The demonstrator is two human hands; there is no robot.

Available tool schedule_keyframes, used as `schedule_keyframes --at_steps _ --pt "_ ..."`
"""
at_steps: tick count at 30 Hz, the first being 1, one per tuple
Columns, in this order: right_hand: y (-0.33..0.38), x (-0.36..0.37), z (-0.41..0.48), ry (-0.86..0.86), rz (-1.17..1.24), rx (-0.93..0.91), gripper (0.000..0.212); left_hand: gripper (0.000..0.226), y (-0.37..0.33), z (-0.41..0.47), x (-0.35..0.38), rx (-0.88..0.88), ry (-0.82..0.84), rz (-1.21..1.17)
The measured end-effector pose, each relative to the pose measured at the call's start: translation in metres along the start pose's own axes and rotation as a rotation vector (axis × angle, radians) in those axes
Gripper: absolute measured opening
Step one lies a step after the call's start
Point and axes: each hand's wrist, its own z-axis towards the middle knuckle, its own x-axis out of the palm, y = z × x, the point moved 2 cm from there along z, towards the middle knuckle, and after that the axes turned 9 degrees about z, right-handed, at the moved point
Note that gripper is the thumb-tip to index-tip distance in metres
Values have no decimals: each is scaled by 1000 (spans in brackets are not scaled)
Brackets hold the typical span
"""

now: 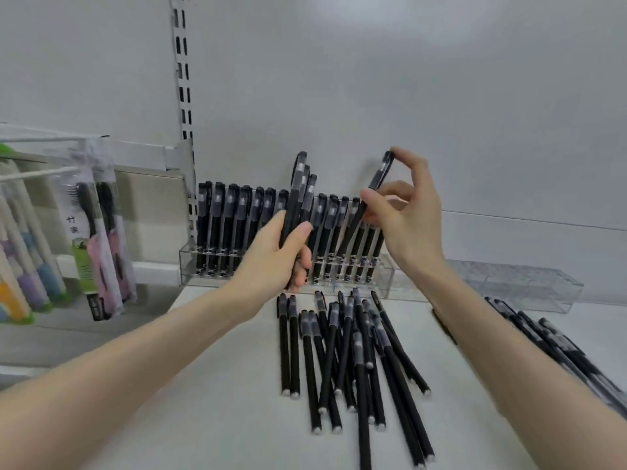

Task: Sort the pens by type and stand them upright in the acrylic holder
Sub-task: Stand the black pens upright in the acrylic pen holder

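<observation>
A clear acrylic holder [188,266] stands against the back wall, and several black pens [222,225] stand upright in it. My left hand [276,257] grips a small bundle of black pens [300,188] in front of the holder's middle. My right hand [405,212] pinches a single black pen [381,174], tilted, its lower end among the standing pens at the holder's right part. Several loose black pens [342,351] lie in a pile on the white shelf in front of the holder.
A second clear acrylic holder [522,283] sits at the right, with another group of black pens [556,347] lying before it. Packaged toothbrushes [98,232] hang on hooks at the left. A slotted metal upright [183,96] runs up the back wall.
</observation>
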Motion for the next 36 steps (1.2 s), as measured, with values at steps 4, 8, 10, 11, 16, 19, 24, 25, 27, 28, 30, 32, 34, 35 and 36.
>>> schedule_keyframes --at_steps 4,8,10,11,16,19,24,25,27,28,30,32,34,35,36 --pt "-10 7 7 -26 -86 -39 48 43 19 1 12 -10 -66 -104" --pt "-18 13 6 10 -128 -53 41 36 28 -4 11 67 -96 -67" --pt "-21 14 6 19 -145 -67 40 23 27 -4 8 93 -111 -78" --pt "-21 14 7 21 -158 -81 40 23 28 -3 6 84 -124 -69" --pt "-24 14 12 60 -206 -103 42 26 35 -1 5 47 -89 -33" --pt "-30 15 10 141 -253 -59 36 25 33 -3 7 59 -56 -46" --pt "-39 13 3 226 -352 -27 30 28 33 -2 8 6 -41 -77" --pt "-38 12 2 218 -385 -42 29 28 33 -1 8 -4 -30 -83" --pt "-30 9 0 179 -426 -78 25 29 33 -2 8 -14 2 -92" --pt "-26 8 -3 160 -385 -73 24 28 33 -2 8 -9 26 -98" --pt "-20 9 -10 175 -151 26 24 26 31 -4 9 12 78 -120" --pt "-19 14 -18 209 84 134 25 24 30 -6 11 31 119 -138" --pt "-20 15 -22 194 223 182 23 24 29 -8 12 46 136 -125" --pt "-20 15 -23 189 268 198 23 24 28 -8 12 55 135 -118" --pt "-20 15 -24 193 299 215 23 24 29 -8 12 65 129 -109"
